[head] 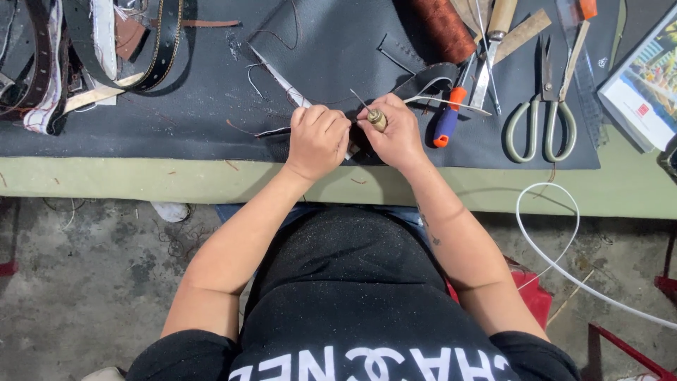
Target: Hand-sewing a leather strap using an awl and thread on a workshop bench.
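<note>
mat: dark work mat [176, 120] covers the bench top; pale green bench edge [141, 176] runs just below it.
leather piece: large black leather piece [331, 49] lies flat on the mat, upper middle, with a light-edged flap running down toward the hands.
belts: pile of black straps [63, 56] at the far left of the mat.
box: printed box [645, 92] at the right edge, partly off the mat.
scissors: pale-handled scissors [546, 106] lie right of the hands, blades pointing away from the person.
thread spool: brown thread spool [444, 28] at the top, beside a wooden-handled tool [501, 17].
cord: white cord [564, 233] loops below the bench on the right.
left hand: left hand [317, 141] closed in a fist, fingers curled tight together, pressing down on the leather edge near the front of the mat.
right hand: right hand [398, 134] touching the left, fingers pinching the awl.
screwdriver: orange-and-blue handled tool [448, 120] just right of the right hand.
awl: wooden-handled awl [376, 118], thin metal tip angled up-left over the leather, between both hands.
</note>
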